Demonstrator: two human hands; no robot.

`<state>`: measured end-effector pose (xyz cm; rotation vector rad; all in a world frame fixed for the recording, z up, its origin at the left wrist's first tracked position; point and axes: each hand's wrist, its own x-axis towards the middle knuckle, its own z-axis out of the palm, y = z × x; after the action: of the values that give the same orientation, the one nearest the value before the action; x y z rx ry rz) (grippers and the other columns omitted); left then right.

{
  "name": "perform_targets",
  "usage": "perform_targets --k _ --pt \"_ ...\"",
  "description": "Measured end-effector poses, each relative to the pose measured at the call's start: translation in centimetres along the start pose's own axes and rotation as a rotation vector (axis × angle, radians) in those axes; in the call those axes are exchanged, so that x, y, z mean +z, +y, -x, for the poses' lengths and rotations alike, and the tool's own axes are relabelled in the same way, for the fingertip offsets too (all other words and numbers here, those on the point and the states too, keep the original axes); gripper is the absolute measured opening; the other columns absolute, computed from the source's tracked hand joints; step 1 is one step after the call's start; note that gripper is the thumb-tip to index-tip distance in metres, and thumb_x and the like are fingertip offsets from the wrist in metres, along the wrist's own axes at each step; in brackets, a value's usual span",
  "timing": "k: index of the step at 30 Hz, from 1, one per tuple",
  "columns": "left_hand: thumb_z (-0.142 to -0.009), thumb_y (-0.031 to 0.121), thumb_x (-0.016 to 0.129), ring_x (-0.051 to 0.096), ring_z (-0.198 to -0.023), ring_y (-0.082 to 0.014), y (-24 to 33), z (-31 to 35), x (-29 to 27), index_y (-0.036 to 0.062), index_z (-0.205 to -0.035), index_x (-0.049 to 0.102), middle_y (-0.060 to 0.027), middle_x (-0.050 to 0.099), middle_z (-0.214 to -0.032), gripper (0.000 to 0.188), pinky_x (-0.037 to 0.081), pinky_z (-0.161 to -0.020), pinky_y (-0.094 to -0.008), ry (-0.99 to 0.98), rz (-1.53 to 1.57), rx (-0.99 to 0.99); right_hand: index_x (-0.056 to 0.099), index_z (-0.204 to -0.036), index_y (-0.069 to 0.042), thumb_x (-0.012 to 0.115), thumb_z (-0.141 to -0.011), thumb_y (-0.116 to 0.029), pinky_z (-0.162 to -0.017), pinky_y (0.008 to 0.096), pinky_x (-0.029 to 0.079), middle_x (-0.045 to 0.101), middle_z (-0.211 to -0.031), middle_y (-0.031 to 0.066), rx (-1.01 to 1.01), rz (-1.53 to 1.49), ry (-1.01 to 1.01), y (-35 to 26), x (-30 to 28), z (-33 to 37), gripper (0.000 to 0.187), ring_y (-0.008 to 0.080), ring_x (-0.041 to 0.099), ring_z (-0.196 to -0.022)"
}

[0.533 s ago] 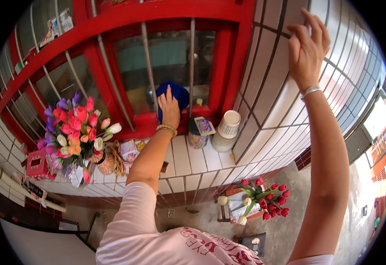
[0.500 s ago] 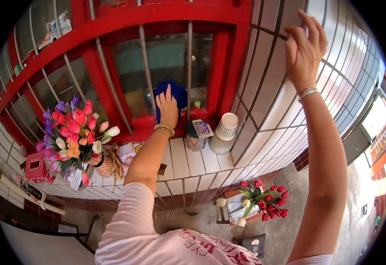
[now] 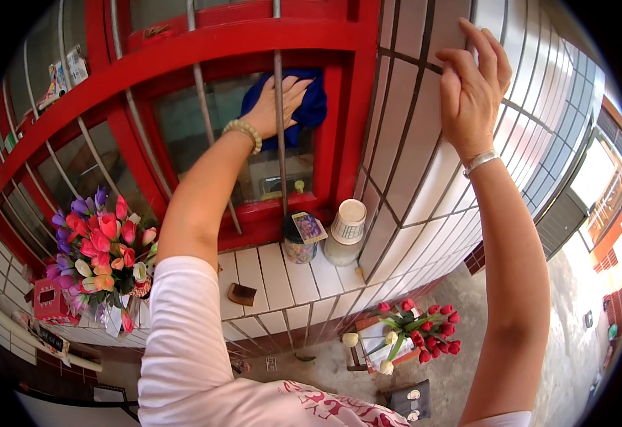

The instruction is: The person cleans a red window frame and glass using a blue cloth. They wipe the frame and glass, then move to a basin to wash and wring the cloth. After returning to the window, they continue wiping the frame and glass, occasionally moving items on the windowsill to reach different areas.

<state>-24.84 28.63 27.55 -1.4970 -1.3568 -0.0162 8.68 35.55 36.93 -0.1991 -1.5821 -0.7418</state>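
My left hand point(image 3: 274, 108) presses a bunched blue cloth point(image 3: 312, 108) against the upper right of a glass window pane point(image 3: 186, 121) in a red frame point(image 3: 332, 135). The arm reaches through the metal bars, and one upright bar point(image 3: 279, 160) crosses in front of the hand. A beaded bracelet circles that wrist. High on the right, my right hand point(image 3: 473, 96) rests on the edge of a white-tiled pillar point(image 3: 410, 135), holding nothing, its fingers stretched and slightly bent. How much of it touches the tiles is hard to tell.
On the tiled sill point(image 3: 272, 274) stand a dark-lidded jar point(image 3: 300, 249), stacked paper cups point(image 3: 349, 220) on a pale container, and a small brown block point(image 3: 241, 294). Artificial flowers point(image 3: 101, 249) and a pink tissue box point(image 3: 53, 302) are left. Red tulips point(image 3: 435, 331) stand below.
My left hand has moved the blue cloth up and to the right across the glass. The view has shifted slightly, while my right hand keeps its place on the pillar.
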Motion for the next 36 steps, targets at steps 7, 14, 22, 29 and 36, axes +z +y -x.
perform_targets --k 7,14,22,29,36 --pt "-0.060 0.035 0.081 0.041 -0.122 -0.0252 0.0 -0.8 0.1 0.0035 -0.125 0.052 -0.0074 0.043 -0.140 0.078 0.033 -0.099 -0.0440 0.048 0.018 -0.063 0.068 -0.092 -0.016 0.045 -0.089 -0.022 -0.112 0.0403 0.024 0.045 -0.145 0.0020 0.003 0.021 0.010 0.0 0.2 -0.4 0.024 0.0266 0.027 -0.139" --pt "-0.061 0.037 0.081 0.040 -0.123 -0.0259 3.2 2.4 2.0 0.0018 -0.118 0.057 -0.0083 0.045 -0.137 0.071 0.029 -0.105 -0.0471 -0.071 0.045 0.111 0.067 -0.094 -0.016 0.043 -0.090 -0.021 -0.112 0.0409 0.023 0.045 -0.144 0.0033 -0.072 0.043 0.039 0.7 0.0 0.1 0.025 0.0268 0.030 -0.138" --pt "-0.076 0.013 0.058 0.047 -0.115 -0.0221 9.9 11.7 9.3 0.0110 -0.111 0.058 -0.0042 0.055 -0.125 0.035 0.028 -0.107 -0.0449 -0.079 0.354 0.459 0.065 -0.090 -0.011 0.045 -0.088 -0.017 -0.112 0.0434 0.024 0.045 -0.143 0.0081 -0.032 0.032 0.020 0.0 -0.4 -0.6 0.020 0.0299 0.030 -0.137" --pt "-0.067 0.012 0.072 0.043 -0.123 -0.0240 6.8 11.0 7.1 0.0098 -0.118 0.055 -0.0064 0.049 -0.131 0.054 0.023 -0.112 -0.0479 -0.142 0.381 0.323 0.066 -0.092 -0.015 0.049 -0.086 -0.017 -0.111 0.0417 0.024 0.045 -0.142 0.0018 0.022 0.028 0.001 -0.1 -0.1 -0.2 0.018 0.0261 0.030 -0.137" --pt "-0.065 0.028 0.079 0.037 -0.131 -0.0284 0.8 3.0 -0.2 0.0065 -0.128 0.052 -0.0111 0.043 -0.141 0.073 0.021 -0.112 -0.0521 0.047 0.143 -0.098 0.065 -0.089 -0.014 0.052 -0.084 -0.014 -0.109 0.0426 0.024 0.045 -0.142 -0.0005 0.093 -0.027 -0.017 -0.7 -0.6 -0.4 0.014 0.0248 0.030 -0.136"
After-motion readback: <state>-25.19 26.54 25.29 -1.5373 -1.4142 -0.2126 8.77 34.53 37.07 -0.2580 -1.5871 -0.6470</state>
